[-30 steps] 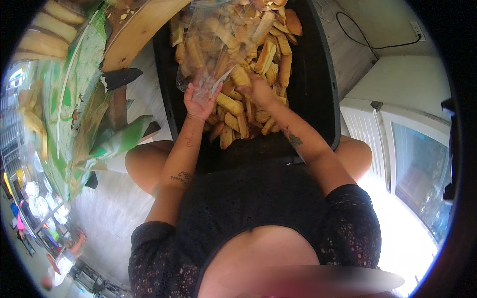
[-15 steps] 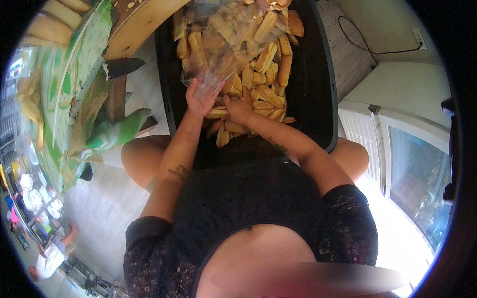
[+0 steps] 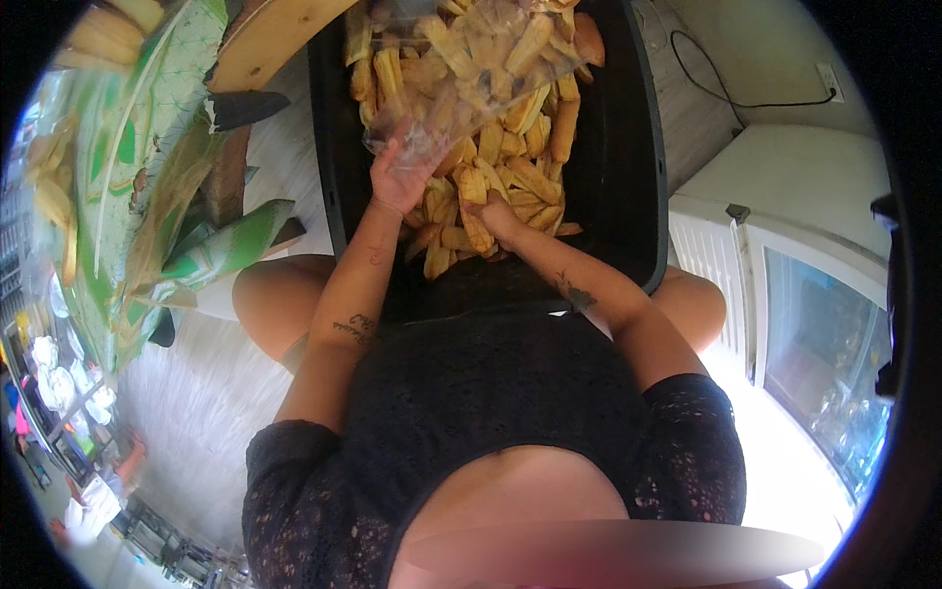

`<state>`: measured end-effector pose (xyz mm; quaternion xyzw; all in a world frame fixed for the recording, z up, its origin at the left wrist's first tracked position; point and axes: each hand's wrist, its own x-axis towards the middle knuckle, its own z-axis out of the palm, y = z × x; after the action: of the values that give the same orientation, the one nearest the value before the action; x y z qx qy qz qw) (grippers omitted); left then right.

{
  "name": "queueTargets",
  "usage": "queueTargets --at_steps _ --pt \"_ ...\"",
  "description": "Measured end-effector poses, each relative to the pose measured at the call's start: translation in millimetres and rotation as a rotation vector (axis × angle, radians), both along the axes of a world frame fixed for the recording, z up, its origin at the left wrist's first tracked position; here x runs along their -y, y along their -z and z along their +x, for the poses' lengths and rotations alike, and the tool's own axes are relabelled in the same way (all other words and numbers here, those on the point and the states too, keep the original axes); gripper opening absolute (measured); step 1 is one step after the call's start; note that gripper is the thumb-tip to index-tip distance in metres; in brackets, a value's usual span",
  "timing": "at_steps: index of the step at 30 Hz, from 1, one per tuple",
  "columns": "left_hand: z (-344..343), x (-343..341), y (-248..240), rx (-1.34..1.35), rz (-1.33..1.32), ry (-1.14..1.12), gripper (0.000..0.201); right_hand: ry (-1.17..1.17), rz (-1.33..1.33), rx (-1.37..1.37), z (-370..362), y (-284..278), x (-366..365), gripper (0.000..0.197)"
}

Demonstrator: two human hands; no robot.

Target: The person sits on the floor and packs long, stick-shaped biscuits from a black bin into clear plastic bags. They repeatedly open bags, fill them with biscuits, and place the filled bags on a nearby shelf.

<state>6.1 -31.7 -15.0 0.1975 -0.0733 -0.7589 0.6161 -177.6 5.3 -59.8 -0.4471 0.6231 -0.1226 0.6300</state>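
Person's sitting w/ the black tub (image 3: pixel 659 172) b/w the knees, prob. so both arms are reaching in easily. Yellow-brown chunks (image 3: pixel 533 182) are lying heaped inside the tub, its high walls seemingly stopping spills. L hand (image 3: pixel 399 180) is resting palm-up over the tub's left half, fingers meeting the clear bag (image 3: pixel 471 69), which is draping over the heap; looks like that's propping up the bag's near end. Can't tell if those fingers are pinching, given the glare. R hand (image 3: pixel 498 218) is gripping one long chunk (image 3: pixel 472 196) nr the tub's near end. L of tub, a green-and-white sack (image 3: pixel 123 216) is standing by a wood board (image 3: pixel 285 44). Re brands/labels: nothing legible's showing on bag or tub; a script tattoo (image 3: pixel 355 327) is marking the L forearm.
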Motion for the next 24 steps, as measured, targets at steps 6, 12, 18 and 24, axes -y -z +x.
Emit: queueTargets --at_steps 6,12,18,24 --pt "-1 1 2 -0.019 -0.01 0.035 0.059 -0.298 -0.299 -0.446 -9 -3 -17 0.057" --pt "0 3 -3 -0.026 -0.018 0.016 0.063 0.002 -0.172 -0.362 -3 11 -34 0.061" --pt "-2 3 -5 0.003 -0.049 0.039 0.067 -0.088 -0.026 -0.585 -12 25 -22 0.077" --pt "-3 4 -5 -0.021 -0.046 0.079 0.067 -0.312 -0.021 -0.583 -23 31 -13 0.092"
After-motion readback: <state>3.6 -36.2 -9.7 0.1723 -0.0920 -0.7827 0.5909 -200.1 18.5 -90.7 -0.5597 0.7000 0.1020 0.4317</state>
